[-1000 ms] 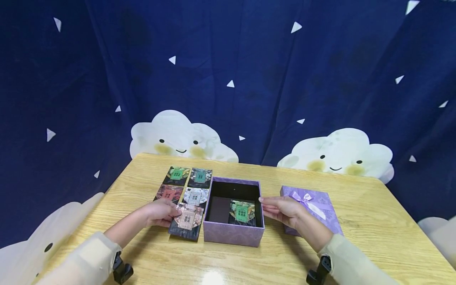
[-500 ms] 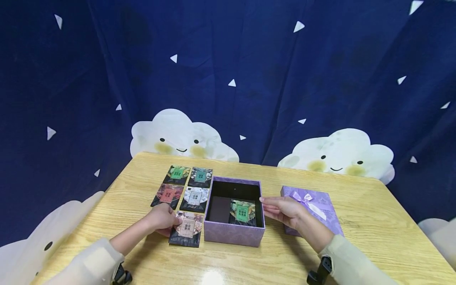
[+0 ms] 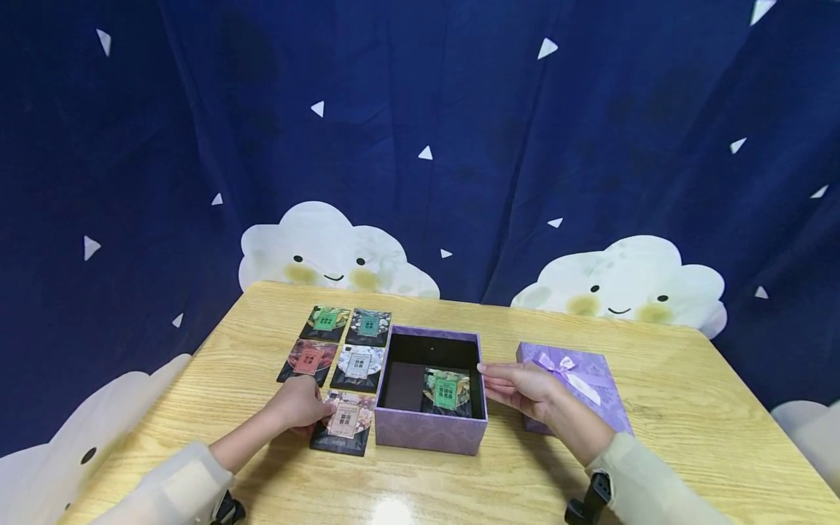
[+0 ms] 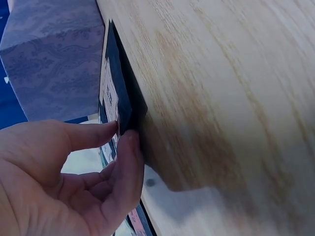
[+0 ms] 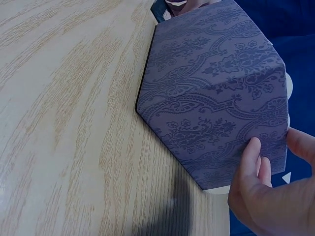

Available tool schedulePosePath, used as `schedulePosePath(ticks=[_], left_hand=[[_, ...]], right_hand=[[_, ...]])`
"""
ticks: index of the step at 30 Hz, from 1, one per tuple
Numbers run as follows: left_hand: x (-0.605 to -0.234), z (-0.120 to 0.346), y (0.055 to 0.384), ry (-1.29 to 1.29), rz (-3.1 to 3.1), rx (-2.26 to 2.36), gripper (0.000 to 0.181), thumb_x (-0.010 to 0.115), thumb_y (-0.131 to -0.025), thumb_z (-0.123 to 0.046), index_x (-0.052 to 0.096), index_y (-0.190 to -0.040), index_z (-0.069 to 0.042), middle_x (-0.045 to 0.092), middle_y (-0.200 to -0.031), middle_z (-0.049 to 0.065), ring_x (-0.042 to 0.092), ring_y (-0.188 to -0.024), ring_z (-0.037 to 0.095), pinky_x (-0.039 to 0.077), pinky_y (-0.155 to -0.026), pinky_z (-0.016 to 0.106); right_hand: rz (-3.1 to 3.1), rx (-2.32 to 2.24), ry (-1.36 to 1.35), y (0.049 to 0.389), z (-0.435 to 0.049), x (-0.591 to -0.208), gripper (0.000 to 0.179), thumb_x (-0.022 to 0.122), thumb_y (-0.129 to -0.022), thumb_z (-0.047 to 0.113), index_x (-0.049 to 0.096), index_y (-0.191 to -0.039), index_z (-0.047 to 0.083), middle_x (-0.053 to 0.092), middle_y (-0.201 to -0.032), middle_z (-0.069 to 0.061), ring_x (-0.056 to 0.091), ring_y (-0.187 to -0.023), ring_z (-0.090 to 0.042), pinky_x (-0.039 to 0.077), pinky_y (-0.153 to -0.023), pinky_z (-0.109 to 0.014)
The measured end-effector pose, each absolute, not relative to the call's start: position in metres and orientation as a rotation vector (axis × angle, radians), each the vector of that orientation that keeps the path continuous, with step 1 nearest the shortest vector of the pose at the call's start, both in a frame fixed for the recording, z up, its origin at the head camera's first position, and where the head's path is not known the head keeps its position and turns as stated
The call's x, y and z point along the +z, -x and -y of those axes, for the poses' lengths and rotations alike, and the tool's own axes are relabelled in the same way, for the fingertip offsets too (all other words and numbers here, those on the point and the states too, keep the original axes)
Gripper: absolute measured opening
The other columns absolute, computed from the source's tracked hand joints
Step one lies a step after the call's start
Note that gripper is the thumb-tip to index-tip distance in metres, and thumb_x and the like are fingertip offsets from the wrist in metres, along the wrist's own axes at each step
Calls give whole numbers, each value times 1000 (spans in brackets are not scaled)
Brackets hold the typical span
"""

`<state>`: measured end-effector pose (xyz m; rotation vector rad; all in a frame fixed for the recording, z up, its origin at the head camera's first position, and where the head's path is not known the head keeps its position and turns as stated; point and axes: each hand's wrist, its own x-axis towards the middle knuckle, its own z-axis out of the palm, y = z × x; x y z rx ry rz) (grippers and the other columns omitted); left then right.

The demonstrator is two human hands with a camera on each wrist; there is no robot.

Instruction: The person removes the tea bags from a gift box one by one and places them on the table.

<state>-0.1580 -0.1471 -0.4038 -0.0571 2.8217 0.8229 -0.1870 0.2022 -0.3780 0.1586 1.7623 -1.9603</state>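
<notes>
At the front of the packets on the table, my left hand (image 3: 300, 405) pinches the left edge of a tea packet with a pink label (image 3: 345, 423). In the left wrist view, thumb and finger hold this packet (image 4: 118, 91) by its edge, slightly tilted off the wood. A purple patterned box (image 3: 429, 432) stands uncovered to its right; inside lies a green-labelled tea packet (image 3: 446, 392), towards the right wall. My right hand (image 3: 521, 386) holds the box's right wall, with the thumb at the rim and the fingers against the outside (image 5: 216, 98).
Left of the box lie more tea packets: green (image 3: 326, 323), teal (image 3: 369, 327), red (image 3: 310, 360) and white (image 3: 359, 364). The purple lid with a ribbon bow (image 3: 607, 386) rests to the right, partly behind my right hand. A blue cloud curtain (image 3: 459, 146) hangs behind the table.
The pink-labelled packet has come towards the front with my left hand and sits lower, apart from the red and white ones. My right hand and the box have stayed put.
</notes>
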Motion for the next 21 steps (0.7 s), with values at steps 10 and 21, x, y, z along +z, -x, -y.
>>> schedulePosePath(ticks=[10,21], left_hand=[[-398,148,160,54,-2814,744,39,72,-83,-20,55,-51,-7,54,-44,1,50,-36,8,45,-38,21],[-366,155,177,-77,-2863,754,49,67,-87,-26,35,-51,-19,31,-48,-8,27,-46,8,22,-46,19]], right_hand=[[-1720,-1993,-183,188,-203,-380,32,60,-92,7,49,-117,-10,72,-81,2,69,-79,-4,58,-79,-20],[-1747,-1974,-187,186,-201,-377,35,61,-92,8,49,-119,-11,72,-83,1,69,-80,-5,58,-80,-21]])
